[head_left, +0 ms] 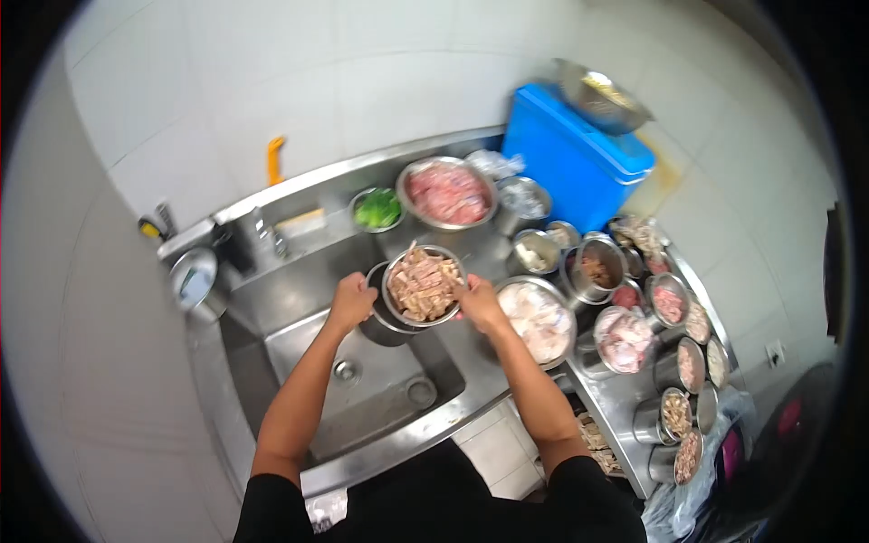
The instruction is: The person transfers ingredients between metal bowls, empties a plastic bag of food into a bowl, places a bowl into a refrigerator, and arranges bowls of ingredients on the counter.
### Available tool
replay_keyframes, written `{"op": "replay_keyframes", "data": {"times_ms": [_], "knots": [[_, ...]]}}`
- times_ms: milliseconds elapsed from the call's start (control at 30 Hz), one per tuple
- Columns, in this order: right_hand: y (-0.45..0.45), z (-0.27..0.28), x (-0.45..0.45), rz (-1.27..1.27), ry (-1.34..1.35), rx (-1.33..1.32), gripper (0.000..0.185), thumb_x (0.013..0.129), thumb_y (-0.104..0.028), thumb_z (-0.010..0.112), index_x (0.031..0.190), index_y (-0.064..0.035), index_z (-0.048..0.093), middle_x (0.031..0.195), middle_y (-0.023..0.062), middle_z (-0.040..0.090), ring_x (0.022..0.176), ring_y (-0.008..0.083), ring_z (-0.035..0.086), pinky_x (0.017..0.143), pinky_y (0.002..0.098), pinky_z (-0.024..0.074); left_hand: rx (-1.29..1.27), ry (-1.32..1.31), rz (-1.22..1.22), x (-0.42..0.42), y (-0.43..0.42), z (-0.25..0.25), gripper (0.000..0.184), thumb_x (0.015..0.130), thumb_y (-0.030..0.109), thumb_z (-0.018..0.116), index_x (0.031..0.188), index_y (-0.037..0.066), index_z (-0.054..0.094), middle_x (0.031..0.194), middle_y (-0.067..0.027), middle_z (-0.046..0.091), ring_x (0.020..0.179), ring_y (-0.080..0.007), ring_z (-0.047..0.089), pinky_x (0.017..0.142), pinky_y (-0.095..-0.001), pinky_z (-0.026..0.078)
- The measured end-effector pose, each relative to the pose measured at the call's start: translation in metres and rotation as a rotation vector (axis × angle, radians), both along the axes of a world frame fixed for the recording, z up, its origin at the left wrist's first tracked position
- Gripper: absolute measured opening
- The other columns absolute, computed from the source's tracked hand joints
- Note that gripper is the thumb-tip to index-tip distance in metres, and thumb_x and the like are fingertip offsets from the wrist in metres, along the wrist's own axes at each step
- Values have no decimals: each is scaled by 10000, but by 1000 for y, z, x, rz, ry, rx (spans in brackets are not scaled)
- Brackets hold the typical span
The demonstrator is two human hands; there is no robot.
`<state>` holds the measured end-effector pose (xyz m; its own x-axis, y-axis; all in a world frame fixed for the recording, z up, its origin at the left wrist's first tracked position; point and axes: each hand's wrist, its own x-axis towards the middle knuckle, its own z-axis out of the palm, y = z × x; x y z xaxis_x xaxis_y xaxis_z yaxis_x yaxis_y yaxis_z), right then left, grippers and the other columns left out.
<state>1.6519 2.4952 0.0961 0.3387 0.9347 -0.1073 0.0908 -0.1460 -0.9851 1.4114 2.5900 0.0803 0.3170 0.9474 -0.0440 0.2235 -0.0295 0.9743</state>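
Handling seemed the step in hand: the left hand's grip (353, 299) appeared closed on the steel pot (384, 334) at nine o'clock; the right hand's grip (478, 300) clasped the meat bowl (387, 294) at three, overlapping the pot at the sink's (303, 353) two o'clock. Moving on seemingly called for keeping it level.

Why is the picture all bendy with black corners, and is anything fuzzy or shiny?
In the head view, the corners are black and the sink has curving edges, probably from a wide lens; in the head view, the faucet looks soft; in the head view, the sink's metal floor shines palely, and the meat looks evenly lit.
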Motion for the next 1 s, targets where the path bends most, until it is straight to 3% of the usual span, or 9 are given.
{"op": "replay_keyframes", "data": {"times_ms": [300, 400, 433, 500, 600, 733, 867, 900, 1000], "knots": [[5, 23, 91, -152, 66, 4, 192, 813, -81, 550, 953, 48, 573, 748, 105, 635, 490, 148, 590, 407, 244, 494, -111, -148, -109, 83, 40, -54, 183, 742, 25, 533, 648, 87, 389, 536, -33, 451, 385, -128, 451, 346, -282, 358], [13, 8, 110, -198, -62, 42, 205, 810, -91, 559, 953, 53, 583, 748, 110, 635, 491, 165, 599, 409, 262, 505, -4, -27, -100, 92, 49, -70, 299, 843, 203, 626, 670, 62, 426, 561, -25, 463, 420, -129, 446, 401, -280, 383], [16, 3, 116, -208, -102, 34, 223, 809, -106, 569, 959, 60, 583, 743, 118, 630, 507, 180, 611, 418, 279, 520, 386, 73, -3, 98, 59, -90, 345, 873, 331, 633, 788, 28, 490, 592, -24, 492, 496, -134, 469, 482, -281, 412], [19, 0, 121, -217, -241, 7, 305, 829, -143, 593, 1081, 27, 571, 760, 110, 614, 508, 172, 602, 420, 283, 529, 252, -53, 69, 104, 37, -42, 378, 887, 358, 613, 980, 6, 510, 729, -62, 544, 639, -160, 500, 610, -302, 438], [23, 11, 112, -196, -215, 17, 214, 868, -180, 591, 970, 8, 603, 728, 72, 626, 522, 121, 591, 414, 249, 503, 456, -126, -49, 104, 43, -44, 579, 931, 372, 514, 1308, -39, 359, 1189, -202, 520, 1118, -296, 512, 974, -370, 385], [30, 17, 99, -179, -324, 79, 154, 797, -78, 550, 923, 0, 593, 698, 54, 623, 527, 95, 582, 394, 241, 478, 437, -147, -91, 109, 36, -29, 644, 959, 404, 416, 1401, -28, 236, 1337, -237, 433, 1216, -364, 442, 1015, -413, 344], [41, 11, 82, -259, -1019, 206, 116, 775, -79, 550, 869, -11, 552, 660, 176, 627, 585, 366, 621, 543, 407, 523, 469, -69, -68, 122, 42, -37, 690, 961, 450, 366, 1425, -27, 183, 1378, -254, 387, 1263, -391, 395, 1041, -426, 316], [41, 19, 69, -235, -1042, 183, 109, 760, -67, 562, 852, -20, 527, 821, 237, 626, 679, 455, 588, 633, 472, 512, 466, -67, -69, 125, 41, -36, 690, 961, 450, 366, 1425, -27, 183, 1378, -254, 387, 1263, -391, 395, 1041, -426, 316], [42, 8, 40, -255, -1159, 351, 109, 758, -54, 573, 850, -33, 518, 1012, 221, 610, 695, 428, 607, 629, 486, 512, 498, -49, -72, 130, 38, -34, 711, 956, 459, 368, 1422, -44, 181, 1387, -270, 367, 1273, -402, 380, 1056, -432, 292]]}}
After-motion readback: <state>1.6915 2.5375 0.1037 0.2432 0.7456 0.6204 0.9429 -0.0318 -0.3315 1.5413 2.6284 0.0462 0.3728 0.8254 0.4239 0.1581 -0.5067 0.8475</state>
